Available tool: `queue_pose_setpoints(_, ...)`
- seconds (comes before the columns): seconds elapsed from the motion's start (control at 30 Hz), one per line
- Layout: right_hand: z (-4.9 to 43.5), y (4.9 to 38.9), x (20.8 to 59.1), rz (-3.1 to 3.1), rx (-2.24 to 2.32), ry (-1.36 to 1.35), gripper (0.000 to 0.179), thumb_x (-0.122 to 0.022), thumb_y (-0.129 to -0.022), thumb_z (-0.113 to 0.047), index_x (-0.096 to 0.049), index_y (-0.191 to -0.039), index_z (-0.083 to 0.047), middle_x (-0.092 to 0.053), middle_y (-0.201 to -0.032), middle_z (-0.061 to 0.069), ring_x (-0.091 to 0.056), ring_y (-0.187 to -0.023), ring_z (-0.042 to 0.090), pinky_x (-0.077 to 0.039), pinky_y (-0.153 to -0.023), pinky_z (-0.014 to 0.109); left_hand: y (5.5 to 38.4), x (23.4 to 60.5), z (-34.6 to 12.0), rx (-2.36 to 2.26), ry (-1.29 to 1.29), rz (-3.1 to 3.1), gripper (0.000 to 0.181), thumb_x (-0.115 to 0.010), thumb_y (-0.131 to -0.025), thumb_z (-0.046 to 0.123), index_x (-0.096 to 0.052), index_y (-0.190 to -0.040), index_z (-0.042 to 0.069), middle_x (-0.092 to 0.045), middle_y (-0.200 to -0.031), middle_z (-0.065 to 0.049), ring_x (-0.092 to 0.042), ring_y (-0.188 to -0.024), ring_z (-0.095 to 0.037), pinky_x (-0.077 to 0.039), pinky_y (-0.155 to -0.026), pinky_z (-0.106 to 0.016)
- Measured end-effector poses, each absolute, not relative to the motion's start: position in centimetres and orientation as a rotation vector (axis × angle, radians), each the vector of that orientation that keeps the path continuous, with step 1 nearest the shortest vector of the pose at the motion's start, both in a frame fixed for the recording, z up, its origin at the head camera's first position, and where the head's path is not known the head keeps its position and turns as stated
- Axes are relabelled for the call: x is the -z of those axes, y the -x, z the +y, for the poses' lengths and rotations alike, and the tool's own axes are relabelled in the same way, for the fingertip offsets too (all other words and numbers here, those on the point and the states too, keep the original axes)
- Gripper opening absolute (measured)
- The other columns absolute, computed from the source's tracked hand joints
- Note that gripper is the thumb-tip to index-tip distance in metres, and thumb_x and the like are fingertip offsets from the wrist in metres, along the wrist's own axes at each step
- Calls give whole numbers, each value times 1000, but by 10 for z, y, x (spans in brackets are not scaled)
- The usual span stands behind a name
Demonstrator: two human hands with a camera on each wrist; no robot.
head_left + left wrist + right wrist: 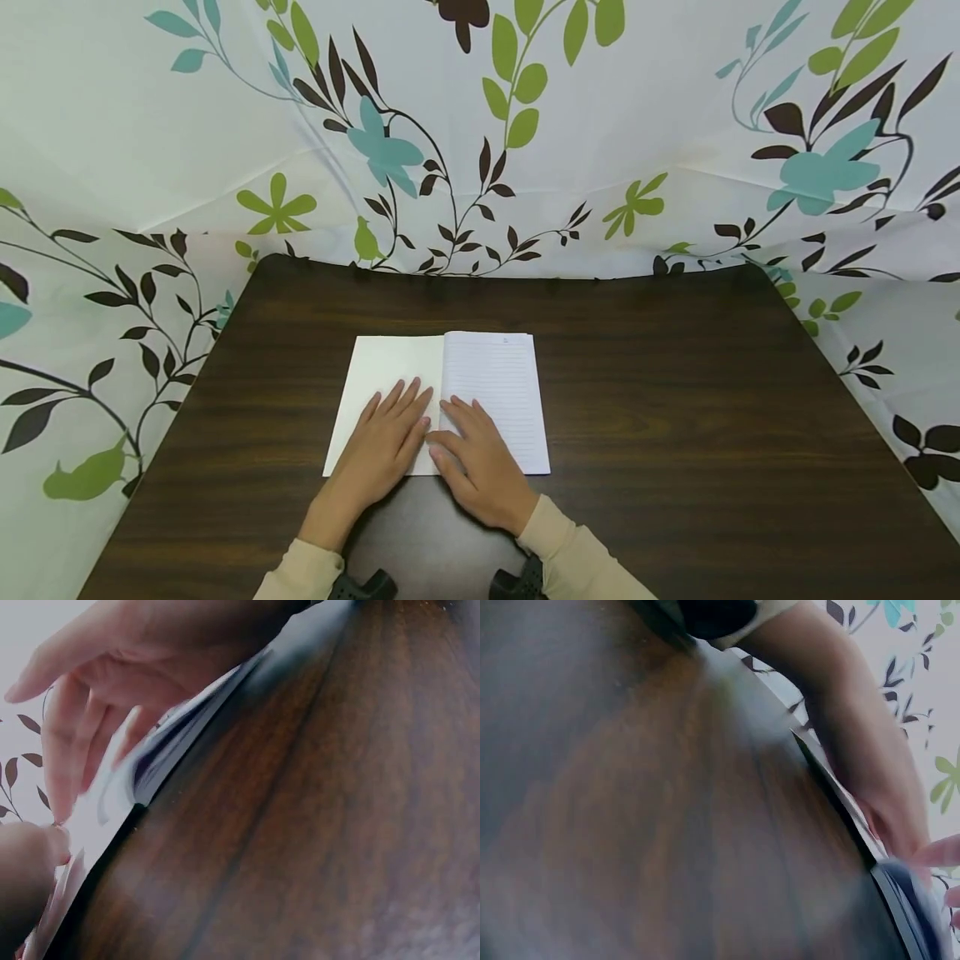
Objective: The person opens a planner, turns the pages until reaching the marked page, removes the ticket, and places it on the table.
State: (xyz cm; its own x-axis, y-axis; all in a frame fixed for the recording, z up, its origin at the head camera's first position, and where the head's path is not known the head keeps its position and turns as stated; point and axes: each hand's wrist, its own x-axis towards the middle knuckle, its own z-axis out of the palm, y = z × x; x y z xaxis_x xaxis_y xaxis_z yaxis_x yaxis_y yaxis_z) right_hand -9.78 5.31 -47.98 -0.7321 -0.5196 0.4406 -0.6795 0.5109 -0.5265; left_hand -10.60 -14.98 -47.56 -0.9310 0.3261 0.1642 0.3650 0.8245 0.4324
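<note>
Head: ruled notebook (pixel 442 362) lies on the bench (pixel 675 417), near middle; I spot a tiny mark (pixel 506 340), illegible, atop its right page (pixel 513 400). Grip spread on both: left hand (pixel 386 446) over the left page (pixel 393 362), right hand (pixel 480 462) beside the fold. Left wrist: page edges (pixel 154 769) bow. Right wrist: notebook edge, blurred.

A dark brown surface (pixel 675 417) with a wood-grain look, its darker streaks running mostly from side to side in the head view, reaches back to a fairly straight far edge with rounded corners, and a paler sheen shows on it in front of the pages. Directly on it, somewhat left of its middle and well apart from the far edge, an open notebook (pixel 468 367) lies flat, its plain left page (pixel 382 367) beside a ruled right page (pixel 517 400).
</note>
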Motion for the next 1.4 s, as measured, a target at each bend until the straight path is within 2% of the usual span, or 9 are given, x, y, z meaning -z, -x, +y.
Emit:
queue_pose_setpoints(0.1, 60, 101, 480, -2485, -1029, -926, 32, -50, -108, -23, -73, -123, -7, -57, -145, 22, -45, -145, 37, -27, -118, 65, 106, 478, -149, 678, 563, -2915, 51, -51, -109, 32, -49, -155, 11, -39, -163, -13, -30, -154, -34, -20, -122, -60)
queue_pose_setpoints(0.33, 82, 111, 482, -2394, -1002, -622, 35, -51, -107, -23, -66, -130, -1, -61, -137, 23, -49, -139, 42, -20, -116, 73, 105, 481, -149, 632, 562, -2927, 53, -51, -108, 33, -46, -157, 11, -36, -165, -13, -27, -155, -33, -18, -123, -59)
queue_pose_setpoints(0.57, 101, 118, 481, -2422, -937, -385, 48, -59, -102, -23, -56, -139, 8, -61, -140, 24, -49, -138, 44, -15, -116, 75, 105, 481, -148, 616, 554, -2956, 55, -48, -109, 34, -42, -159, 13, -33, -167, -11, -23, -157, -32, -14, -124, -57)
queue_pose_setpoints(0.77, 107, 118, 480, -2507, -846, -363, 61, -65, -99, -25, -51, -143, 14, -56, -145, 28, -48, -143, 37, -17, -120, 69, 106, 480, -148, 629, 550, -2960, 55, -48, -109, 34, -42, -160, 13, -32, -167, -11, -22, -157, -31, -13, -125, -57)
queue_pose_setpoints(1.0, 106, 118, 482, -2540, -769, -461, 57, -66, -98, -29, -59, -135, 14, -57, -142, 29, -55, -136, 36, -18, -120, 67, 106, 481, -147, 633, 552, -2960, 56, -48, -109, 35, -42, -159, 13, -33, -166, -12, -22, -157, -32, -13, -124, -57)
queue_pose_setpoints(1.1, 105, 117, 482, -2572, -724, -503, 61, -67, -97, -36, -62, -133, 14, -58, -140, 29, -56, -135, 35, -17, -120, 68, 106, 481, -147, 632, 556, -2955, 56, -49, -108, 35, -42, -159, 12, -33, -166, -12, -23, -157, -32, -13, -124, -57)
queue_pose_setpoints(1.2, 102, 115, 482, -2616, -665, -548, 75, -66, -97, -50, -59, -136, 13, -59, -140, 28, -55, -137, 34, -15, -120, 68, 107, 480, -147, 634, 558, -2950, 56, -49, -108, 35, -43, -159, 12, -33, -166, -12, -23, -156, -33, -13, -124, -58)
queue_pose_setpoints(1.4, 96, 110, 481, -2670, -577, -680, 105, -47, -92, -81, -50, -147, 9, -56, -148, 21, -49, -142, 33, -12, -118, 74, 106, 480, -148, 641, 563, -2949, 55, -49, -109, 34, -43, -159, 11, -34, -166, -13, -24, -156, -34, -14, -124, -58)
